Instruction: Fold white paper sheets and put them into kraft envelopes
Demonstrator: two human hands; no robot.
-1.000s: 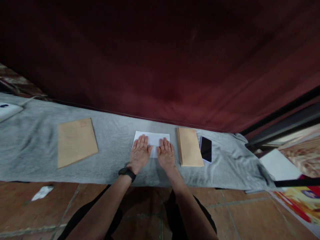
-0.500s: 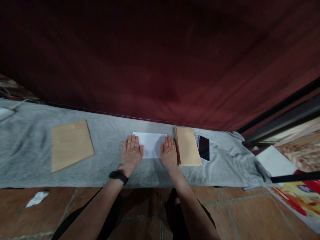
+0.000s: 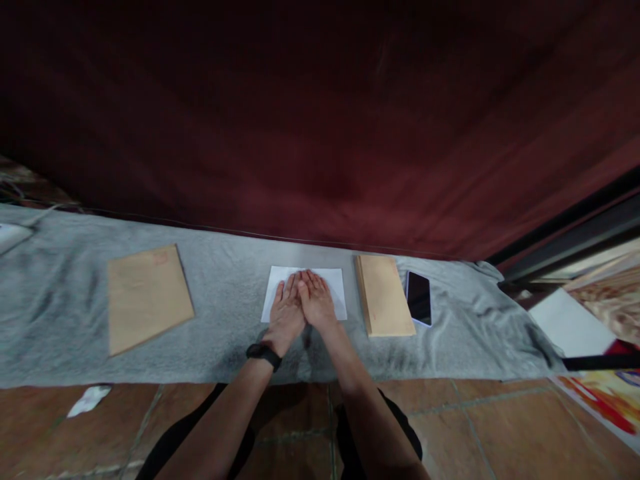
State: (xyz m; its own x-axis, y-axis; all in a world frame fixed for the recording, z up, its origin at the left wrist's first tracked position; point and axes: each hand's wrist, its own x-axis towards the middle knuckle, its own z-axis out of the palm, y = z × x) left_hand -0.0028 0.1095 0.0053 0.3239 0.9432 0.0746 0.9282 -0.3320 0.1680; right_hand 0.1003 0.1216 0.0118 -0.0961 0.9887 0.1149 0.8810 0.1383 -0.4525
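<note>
A white sheet of paper (image 3: pixel 334 283), perhaps folded, lies flat on the grey cloth in front of me. My left hand (image 3: pixel 289 308) rests palm down on its middle, fingers stretched out, a dark band on the wrist. Against it, slightly overlapping, my right hand (image 3: pixel 316 300) also presses flat on the paper with fingers extended. Both hands hide the centre of the sheet. To the right sits a stack of brown envelopes (image 3: pixel 387 297), apart from my hands. Another brown envelope or pile of them (image 3: pixel 150 297) lies further off on the left.
A phone (image 3: pixel 419 298) lies just right of the stack on the grey cloth (image 3: pixel 225 347). Dark red fabric (image 3: pixel 320 167) rises behind the surface. A dark frame bar (image 3: pixel 565 233) stands at the right. A crumpled white scrap (image 3: pixel 90 400) is on the tiled floor.
My hands have slid inward from the paper's left and right edges and now meet at its middle. The view has shifted slightly.
</note>
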